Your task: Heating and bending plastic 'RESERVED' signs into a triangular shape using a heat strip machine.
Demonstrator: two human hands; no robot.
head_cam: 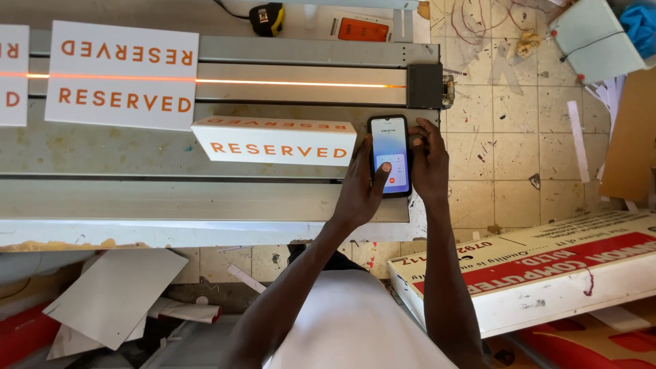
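Observation:
A black smartphone (391, 140) with a lit screen lies on the metal bench (171, 198), at its right end. My left hand (361, 188) rests over the phone's left side, its thumb pressing the lower part of the screen. My right hand (429, 160) grips the phone's right edge, fingers curled round it. Just left of the phone stands a folded white sign with orange lettering (273, 140), touching my left hand's fingers.
Two flat white signs with orange letters (123, 75) lie on the bench beside a glowing orange heating line (294, 83). A tape measure (266, 19) sits at the back. A long white and red signboard (533, 273) lies on the tiled floor; paper scraps (116, 294) lie below.

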